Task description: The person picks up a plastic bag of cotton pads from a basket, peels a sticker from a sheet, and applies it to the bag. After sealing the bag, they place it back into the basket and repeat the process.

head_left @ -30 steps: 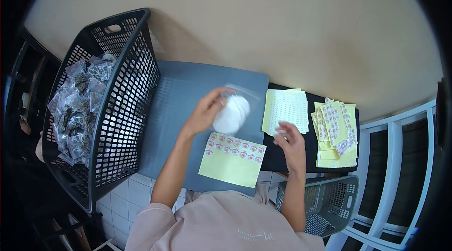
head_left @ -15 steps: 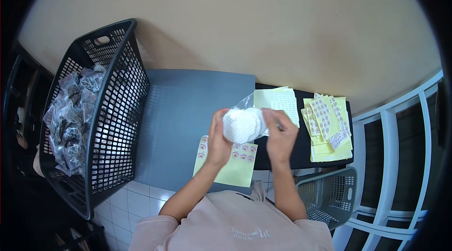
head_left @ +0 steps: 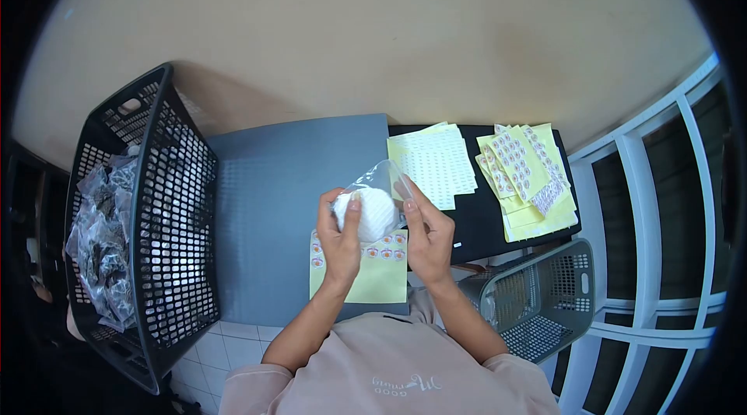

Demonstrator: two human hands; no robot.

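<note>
Between my two hands is a stack of round white quilted pads point(head_left: 368, 214), like cotton pads, in a clear plastic bag point(head_left: 381, 174). My left hand point(head_left: 341, 240) is closed on the pads, its thumb lying across the front. At the bag's right edge, my right hand point(head_left: 428, 238) pinches the plastic between thumb and fingers. Just below the hands a yellow sticker sheet point(head_left: 362, 281) lies on the grey table point(head_left: 268, 213), with several round orange-and-white stickers along its upper part. My hands cover some of that sheet.
A tall dark basket point(head_left: 175, 220) full of clear bags with dark contents point(head_left: 105, 240) stands on the left. White label sheets point(head_left: 436, 162) and a pile of yellow sticker sheets point(head_left: 529, 170) lie on the black surface to the right. A grey-green basket point(head_left: 545, 302) sits lower right, near white railings point(head_left: 646, 236).
Both hands have come lower and left in the view with the bag of pads. My left thumb now lies across the pads, and the bag's upper part stands out more. The camera view has shifted.
</note>
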